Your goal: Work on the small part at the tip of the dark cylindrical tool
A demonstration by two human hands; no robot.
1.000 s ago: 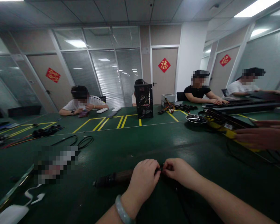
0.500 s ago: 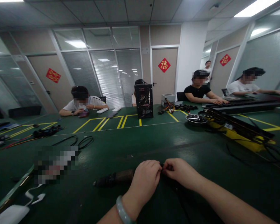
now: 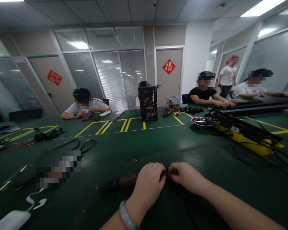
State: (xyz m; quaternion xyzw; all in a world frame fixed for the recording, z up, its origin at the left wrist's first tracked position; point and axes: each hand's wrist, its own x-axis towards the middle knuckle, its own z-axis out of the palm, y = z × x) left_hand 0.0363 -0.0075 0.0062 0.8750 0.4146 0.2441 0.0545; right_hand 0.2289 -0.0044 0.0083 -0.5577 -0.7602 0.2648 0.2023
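Note:
A dark, cylindrical electric screwdriver [image 3: 118, 183] with a brownish body and a tapered tip lies on the green table, tip to the left. My left hand [image 3: 150, 180], with a pale bangle at the wrist, is closed over its rear part. Beside it, my right hand [image 3: 182, 174] is closed in a pinch at the tool's rear end. A small dark piece shows between both sets of fingertips, mostly hidden. Below my right hand a dark cable [image 3: 186, 201] runs toward the front edge.
At left lie a blurred-out flat item [image 3: 60, 169], a white device [image 3: 12, 219] and black cable loops [image 3: 88, 146]. Ahead stands a black computer case [image 3: 148, 103]. A metal bowl [image 3: 202, 122] and a yellow-black assembly [image 3: 248, 134] lie right. Co-workers sit across the table.
My left thumb and fingers have shifted slightly at the tool's rear end; my right hand is almost still. The shiny strip at left has moved. A person in the background has walked right.

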